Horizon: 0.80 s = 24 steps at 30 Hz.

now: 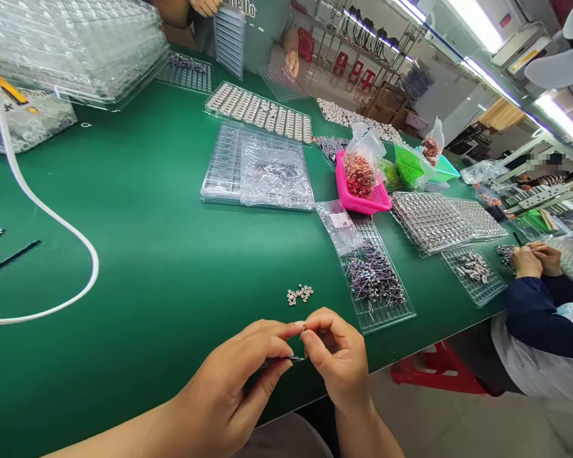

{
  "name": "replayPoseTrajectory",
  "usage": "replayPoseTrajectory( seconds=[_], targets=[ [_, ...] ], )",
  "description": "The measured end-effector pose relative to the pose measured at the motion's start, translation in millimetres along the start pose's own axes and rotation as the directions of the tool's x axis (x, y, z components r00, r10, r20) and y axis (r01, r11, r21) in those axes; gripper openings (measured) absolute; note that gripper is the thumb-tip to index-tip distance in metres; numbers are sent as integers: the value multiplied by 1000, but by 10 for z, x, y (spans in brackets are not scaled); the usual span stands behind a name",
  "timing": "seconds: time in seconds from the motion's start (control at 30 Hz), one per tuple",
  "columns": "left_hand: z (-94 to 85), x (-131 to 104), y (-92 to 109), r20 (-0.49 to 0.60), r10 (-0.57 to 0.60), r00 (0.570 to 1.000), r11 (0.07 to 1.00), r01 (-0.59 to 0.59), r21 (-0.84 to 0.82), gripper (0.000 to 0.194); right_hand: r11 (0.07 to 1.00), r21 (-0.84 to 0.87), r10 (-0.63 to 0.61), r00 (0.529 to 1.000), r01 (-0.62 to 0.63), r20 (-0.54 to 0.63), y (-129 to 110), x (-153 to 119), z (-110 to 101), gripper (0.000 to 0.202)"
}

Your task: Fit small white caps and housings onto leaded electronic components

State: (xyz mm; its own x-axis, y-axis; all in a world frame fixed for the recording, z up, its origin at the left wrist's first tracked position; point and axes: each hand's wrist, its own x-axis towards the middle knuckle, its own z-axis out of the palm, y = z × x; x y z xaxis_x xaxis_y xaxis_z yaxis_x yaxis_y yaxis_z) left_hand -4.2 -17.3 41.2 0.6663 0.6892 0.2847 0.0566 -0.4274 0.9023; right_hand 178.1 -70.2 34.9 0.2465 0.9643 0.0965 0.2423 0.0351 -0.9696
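Pinching a slim dark strip point(295, 359) between thumb and fingers, the left hand point(243, 372) meets the right hand point(344, 362), whose thumb and forefinger close on a tiny piece point(304, 328) over the bench point(148, 248), by its near edge. The strip seems light and bendable, best held close to its tip; the piece, probably hard and easily dropped, suits fingertips at its sides. Small round pieces point(300, 294) lie just beyond, farther from that edge.

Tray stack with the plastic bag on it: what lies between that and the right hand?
In the head view, a small cluster of pale pieces lies on the green tabletop between them, nearer the right hand.
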Motion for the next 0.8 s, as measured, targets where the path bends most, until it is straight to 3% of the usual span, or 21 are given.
replayPoseTrajectory(
  seconds=[0.2,0.5,0.63,0.8],
  targets=[
    [15,-21,23,-6,22,1000,999,-22,26,28,998,-14,-67,996,67,-64,34,12,44,6],
    [-22,16,24,43,-239,970,946,243,-214,13,854,-399,-411,903,334,-123,68,-40,100,16],
    [-35,35,15,89,-359,929,869,367,-332,18,814,-453,-458,881,363,-117,64,-43,112,18],
    [-26,46,10,114,-403,908,809,412,-420,19,813,-450,-462,880,369,-111,49,-31,115,16]
  ],
)
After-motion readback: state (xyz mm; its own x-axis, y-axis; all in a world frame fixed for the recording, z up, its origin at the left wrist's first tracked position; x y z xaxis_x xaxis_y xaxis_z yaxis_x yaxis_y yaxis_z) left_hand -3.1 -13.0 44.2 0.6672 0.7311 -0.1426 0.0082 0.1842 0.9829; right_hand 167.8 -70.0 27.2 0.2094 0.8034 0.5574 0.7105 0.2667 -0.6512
